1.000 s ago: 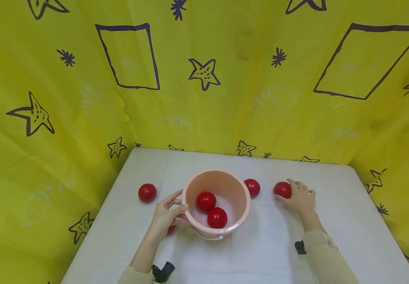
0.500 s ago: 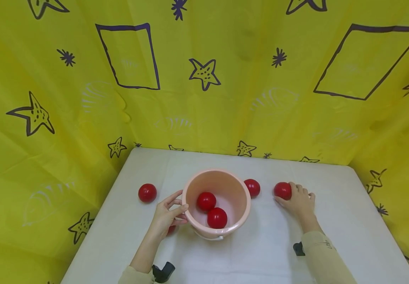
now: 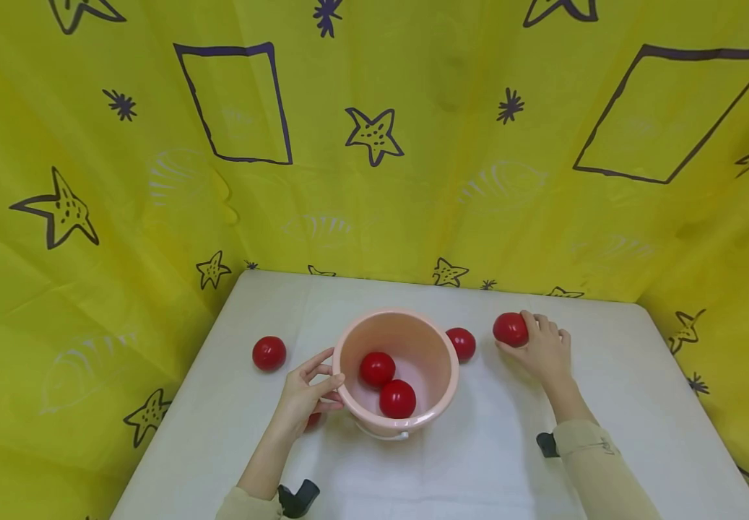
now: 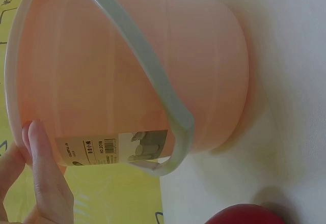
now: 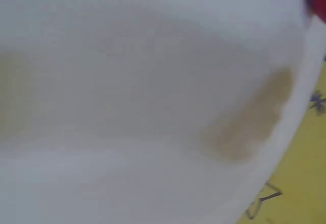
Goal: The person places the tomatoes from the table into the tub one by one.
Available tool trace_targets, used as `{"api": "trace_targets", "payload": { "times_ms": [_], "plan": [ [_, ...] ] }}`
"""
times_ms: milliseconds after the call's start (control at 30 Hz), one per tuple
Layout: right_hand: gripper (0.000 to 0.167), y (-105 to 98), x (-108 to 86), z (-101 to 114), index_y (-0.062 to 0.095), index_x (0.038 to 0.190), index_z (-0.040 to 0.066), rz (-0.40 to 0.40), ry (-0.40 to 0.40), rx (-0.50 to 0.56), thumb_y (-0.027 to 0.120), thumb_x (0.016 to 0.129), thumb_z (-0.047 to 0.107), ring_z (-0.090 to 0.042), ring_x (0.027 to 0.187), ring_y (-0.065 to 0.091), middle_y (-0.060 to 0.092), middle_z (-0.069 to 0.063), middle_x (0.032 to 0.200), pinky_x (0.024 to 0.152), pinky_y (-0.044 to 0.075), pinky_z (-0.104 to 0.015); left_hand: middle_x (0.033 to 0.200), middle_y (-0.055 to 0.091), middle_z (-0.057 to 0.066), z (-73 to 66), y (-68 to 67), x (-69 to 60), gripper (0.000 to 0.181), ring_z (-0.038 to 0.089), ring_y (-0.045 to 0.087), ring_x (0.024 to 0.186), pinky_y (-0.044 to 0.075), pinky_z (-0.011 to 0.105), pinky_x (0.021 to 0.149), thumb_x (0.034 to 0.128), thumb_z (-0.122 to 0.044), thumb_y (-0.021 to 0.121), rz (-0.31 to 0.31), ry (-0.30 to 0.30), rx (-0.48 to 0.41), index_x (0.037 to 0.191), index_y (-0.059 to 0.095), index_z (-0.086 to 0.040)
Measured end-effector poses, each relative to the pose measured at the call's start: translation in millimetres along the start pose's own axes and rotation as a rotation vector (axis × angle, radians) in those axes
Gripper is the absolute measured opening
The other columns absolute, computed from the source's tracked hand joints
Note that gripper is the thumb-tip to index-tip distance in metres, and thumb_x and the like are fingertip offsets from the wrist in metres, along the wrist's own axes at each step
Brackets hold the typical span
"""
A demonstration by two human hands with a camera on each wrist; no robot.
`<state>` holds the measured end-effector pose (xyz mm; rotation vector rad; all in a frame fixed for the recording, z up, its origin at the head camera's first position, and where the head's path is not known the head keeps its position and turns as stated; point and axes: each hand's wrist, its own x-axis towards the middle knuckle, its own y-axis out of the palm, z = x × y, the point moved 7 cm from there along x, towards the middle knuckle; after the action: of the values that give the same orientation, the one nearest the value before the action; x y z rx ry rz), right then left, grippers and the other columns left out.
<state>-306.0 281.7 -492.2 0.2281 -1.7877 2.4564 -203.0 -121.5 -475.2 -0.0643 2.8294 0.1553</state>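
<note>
From the head view, the left hand [image 3: 302,396] has hold of the pale pink round plastic bucket [image 3: 422,354] by its left rim, thumb over the edge and fingers along the outside. Out to the right, the right hand [image 3: 548,354] grips a shiny red round ball [image 3: 509,329] in its thumb and fingers, well apart from the bucket. Two more red balls, an upper one [image 3: 377,370] and a lower one [image 3: 397,399], sit inside it. Another red ball [image 3: 461,344] is just beside the bucket's right side, a further one [image 3: 269,354] rests on the white table [image 3: 478,462] at left, and a partly hidden one [image 3: 312,421] peeks out by the left hand. A yellow curtain [image 3: 439,202] with dark stars hangs behind. Over to the left wrist: fingers pinch the rim, the pale curved handle [image 4: 137,40] hangs across the wall near a printed label [image 4: 112,147], and a red ball shows at the bottom edge. The right wrist gives mostly blurred white and a slice of red in the top corner; I cannot tell the grip from here.
</note>
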Motion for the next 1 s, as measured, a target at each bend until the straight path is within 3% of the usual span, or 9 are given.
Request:
{"api": "trace_targets", "payload": {
  "times_ms": [267,533,733,1000],
  "plan": [
    [0.082,-42,12.4,63,0.040,0.130,0.003,-0.093,-0.128,0.016,0.076,0.066,0.039,-0.043,0.116,0.034,0.040,-0.025,0.127,0.096,0.022,-0.064,0.087,0.056,0.003,-1.2,0.4,-1.0,0.056,0.019,0.064,0.057,0.057,0.037,0.058,0.0809,-0.004,0.067,-0.005,-0.003,-0.004,0.133,0.048,-0.009],
    [0.082,-67,5.2,141,0.046,0.126,0.007,-0.123,-0.350,0.005,0.080,0.060,0.040,-0.036,0.117,0.038,0.045,-0.019,0.126,0.096,0.029,-0.062,0.087,0.056,0.004,-0.4,0.2,-0.7,0.054,0.019,0.063,0.056,0.057,0.035,0.056,0.0805,-0.002,0.067,-0.006,-0.005,-0.014,0.131,0.049,-0.009],
    [0.076,-60,-11.6,195,0.050,0.122,0.014,-0.116,-0.585,-0.041,0.077,0.060,0.049,-0.031,0.115,0.043,0.050,-0.014,0.122,0.094,0.035,-0.055,0.087,0.055,0.004,-0.6,0.2,-0.6,0.055,0.018,0.063,0.056,0.057,0.037,0.057,0.0815,-0.003,0.066,-0.003,-0.003,-0.006,0.133,0.047,-0.009],
    [0.080,-21,-30.4,238,0.050,0.128,0.018,0.063,-0.748,-0.113,0.076,0.061,0.053,-0.024,0.117,0.040,0.048,-0.007,0.126,0.096,0.037,-0.050,0.089,0.056,0.005,-1.2,-0.7,-0.8,0.055,0.019,0.064,0.058,0.057,0.037,0.059,0.0819,-0.005,0.067,-0.003,0.000,0.006,0.133,0.047,-0.009]
  ]
}}
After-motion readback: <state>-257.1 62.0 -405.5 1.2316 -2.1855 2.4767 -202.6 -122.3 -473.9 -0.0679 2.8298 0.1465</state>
